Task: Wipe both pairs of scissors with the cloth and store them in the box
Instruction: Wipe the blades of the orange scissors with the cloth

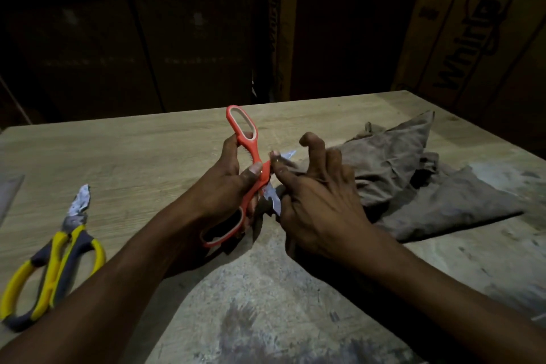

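My left hand [227, 186] grips the orange-handled scissors [245, 139] by their handles, held spread apart above the table's middle. One orange loop points away from me, the other sits under my palm. My right hand [313, 201] pinches a steel blade near the pivot between thumb and fingers, its other fingers lifted. The blade tip [288, 154] pokes out to the right. A grey-brown cloth [413, 174] lies crumpled just right of my right hand, apart from the blades. The yellow-and-grey scissors [59, 260] lie flat at the left, blades dirty and closed.
The wooden table [147, 156] has a worn, stained patch near me. A grey edge of something [10, 195] shows at the far left. Large dark cardboard cartons [472, 38] stand behind the table's far edge.
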`<act>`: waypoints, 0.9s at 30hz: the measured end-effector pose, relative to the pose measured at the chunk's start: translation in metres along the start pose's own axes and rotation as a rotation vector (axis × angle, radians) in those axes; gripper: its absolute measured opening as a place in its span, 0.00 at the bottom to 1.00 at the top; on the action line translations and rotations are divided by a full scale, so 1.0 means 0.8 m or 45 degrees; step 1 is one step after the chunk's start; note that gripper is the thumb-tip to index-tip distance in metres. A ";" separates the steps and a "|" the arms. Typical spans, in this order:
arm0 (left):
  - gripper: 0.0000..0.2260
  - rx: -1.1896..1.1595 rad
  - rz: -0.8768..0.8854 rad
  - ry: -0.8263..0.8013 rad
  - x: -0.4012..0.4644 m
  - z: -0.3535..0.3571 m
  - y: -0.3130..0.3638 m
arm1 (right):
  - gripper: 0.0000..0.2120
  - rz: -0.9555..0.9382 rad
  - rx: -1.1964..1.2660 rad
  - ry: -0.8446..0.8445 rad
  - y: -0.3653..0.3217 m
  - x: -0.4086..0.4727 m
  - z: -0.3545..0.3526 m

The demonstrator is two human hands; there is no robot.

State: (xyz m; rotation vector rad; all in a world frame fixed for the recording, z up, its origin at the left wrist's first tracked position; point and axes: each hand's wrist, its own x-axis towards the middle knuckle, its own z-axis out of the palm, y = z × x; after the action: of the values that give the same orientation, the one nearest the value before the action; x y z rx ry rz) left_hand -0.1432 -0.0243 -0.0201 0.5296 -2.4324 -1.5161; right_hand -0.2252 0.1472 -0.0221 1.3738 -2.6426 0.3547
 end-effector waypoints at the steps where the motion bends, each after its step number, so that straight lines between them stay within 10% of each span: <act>1: 0.25 0.025 0.002 0.004 -0.001 0.000 -0.001 | 0.37 0.006 0.029 -0.015 0.000 -0.004 0.001; 27: 0.31 -0.059 0.038 0.024 -0.013 0.008 -0.003 | 0.36 0.085 0.125 -0.048 -0.011 -0.001 -0.006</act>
State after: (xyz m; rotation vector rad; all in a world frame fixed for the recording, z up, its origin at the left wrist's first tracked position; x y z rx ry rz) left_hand -0.1356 -0.0155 -0.0255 0.4938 -2.3739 -1.5444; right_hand -0.2177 0.1440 -0.0166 1.3352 -2.7406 0.4777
